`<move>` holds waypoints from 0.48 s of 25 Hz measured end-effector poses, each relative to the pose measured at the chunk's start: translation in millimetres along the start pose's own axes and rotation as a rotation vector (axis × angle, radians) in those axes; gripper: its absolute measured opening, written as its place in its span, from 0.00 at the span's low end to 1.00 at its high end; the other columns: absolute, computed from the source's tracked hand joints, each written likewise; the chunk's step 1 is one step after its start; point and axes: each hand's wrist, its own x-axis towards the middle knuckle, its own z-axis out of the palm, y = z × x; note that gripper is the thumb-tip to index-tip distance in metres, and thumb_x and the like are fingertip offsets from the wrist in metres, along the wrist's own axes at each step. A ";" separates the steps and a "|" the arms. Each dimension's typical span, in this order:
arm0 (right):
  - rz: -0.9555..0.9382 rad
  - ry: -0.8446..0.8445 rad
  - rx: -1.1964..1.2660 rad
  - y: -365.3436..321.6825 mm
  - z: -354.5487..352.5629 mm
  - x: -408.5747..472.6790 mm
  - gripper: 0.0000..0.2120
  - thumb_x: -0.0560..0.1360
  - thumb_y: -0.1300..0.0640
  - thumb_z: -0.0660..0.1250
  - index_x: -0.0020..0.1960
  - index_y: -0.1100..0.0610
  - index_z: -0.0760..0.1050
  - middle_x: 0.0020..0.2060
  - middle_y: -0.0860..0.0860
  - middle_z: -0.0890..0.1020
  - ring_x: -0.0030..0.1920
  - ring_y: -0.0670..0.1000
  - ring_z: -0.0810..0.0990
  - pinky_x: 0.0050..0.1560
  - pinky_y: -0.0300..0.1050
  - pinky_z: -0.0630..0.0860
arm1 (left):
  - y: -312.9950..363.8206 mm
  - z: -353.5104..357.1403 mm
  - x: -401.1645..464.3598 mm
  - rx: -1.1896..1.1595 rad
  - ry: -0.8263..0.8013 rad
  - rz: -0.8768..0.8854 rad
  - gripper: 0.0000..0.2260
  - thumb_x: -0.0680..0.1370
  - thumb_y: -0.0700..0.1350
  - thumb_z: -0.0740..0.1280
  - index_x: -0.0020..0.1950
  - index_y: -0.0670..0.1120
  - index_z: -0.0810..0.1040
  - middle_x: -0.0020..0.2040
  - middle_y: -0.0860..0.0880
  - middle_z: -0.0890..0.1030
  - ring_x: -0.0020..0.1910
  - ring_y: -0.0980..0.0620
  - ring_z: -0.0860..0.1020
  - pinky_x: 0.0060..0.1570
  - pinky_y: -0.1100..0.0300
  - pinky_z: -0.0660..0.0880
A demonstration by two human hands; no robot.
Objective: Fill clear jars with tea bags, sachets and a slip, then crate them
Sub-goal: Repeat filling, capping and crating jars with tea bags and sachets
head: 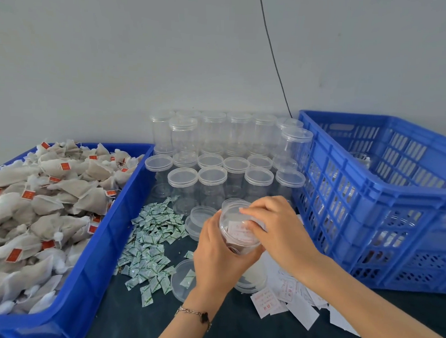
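We are gripping the clear round plastic jar [239, 231] in our left hand [216, 256], tilting its mouth so our right hand's [278, 228] fingertips, pinching narrowly, are tucking in the white printed paper slip [240, 231].

Light is bright, soft and even, with only faint shadows under the hands and no hard glare. The clear jars [212, 152] show mild highlights on their lids and blend into the pale wall [119, 47]. Wide-angle distortion bends the crate [385, 203] and tray [96, 239] at the edges, and detail is slightly soft throughout.
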 end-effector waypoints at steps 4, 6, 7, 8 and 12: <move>0.019 0.026 -0.042 13.0 -28.4 -8.1 0.07 0.75 0.59 0.68 0.52 0.55 0.82 0.50 0.46 0.78 0.54 0.48 0.73 0.56 0.35 0.68 | 9.9 3.4 5.1 -0.013 -0.046 0.034 0.45 0.57 0.67 0.73 0.68 0.48 0.68 0.57 0.61 0.69 0.58 0.57 0.73 0.48 0.64 0.70; 0.103 0.038 -0.014 22.2 -45.8 -12.0 0.06 0.75 0.58 0.67 0.47 0.54 0.83 0.48 0.43 0.76 0.49 0.43 0.74 0.50 0.30 0.67 | 22.5 5.5 10.4 -0.034 -0.068 0.105 0.45 0.55 0.69 0.72 0.66 0.49 0.69 0.54 0.62 0.69 0.54 0.61 0.71 0.45 0.72 0.67; 0.140 0.042 0.014 26.3 -54.6 -13.6 0.06 0.75 0.57 0.67 0.46 0.53 0.83 0.46 0.43 0.77 0.45 0.41 0.74 0.48 0.32 0.69 | 30.5 6.9 13.7 -0.045 -0.080 0.130 0.45 0.54 0.71 0.71 0.65 0.49 0.70 0.53 0.62 0.69 0.52 0.63 0.70 0.43 0.74 0.66; 0.154 0.046 0.028 30.0 -63.5 -15.2 0.06 0.75 0.56 0.66 0.45 0.53 0.82 0.43 0.44 0.77 0.42 0.42 0.75 0.47 0.37 0.71 | 40.2 8.3 17.2 -0.061 -0.092 0.139 0.45 0.53 0.73 0.69 0.64 0.50 0.70 0.52 0.62 0.70 0.51 0.63 0.70 0.43 0.76 0.65; 0.135 0.132 0.029 39.2 -103.4 -22.0 0.10 0.76 0.51 0.58 0.42 0.53 0.76 0.36 0.45 0.75 0.37 0.45 0.73 0.41 0.40 0.70 | 88.0 17.7 32.3 -0.157 -0.144 0.227 0.37 0.53 0.73 0.66 0.57 0.58 0.69 0.50 0.62 0.74 0.50 0.61 0.74 0.47 0.72 0.67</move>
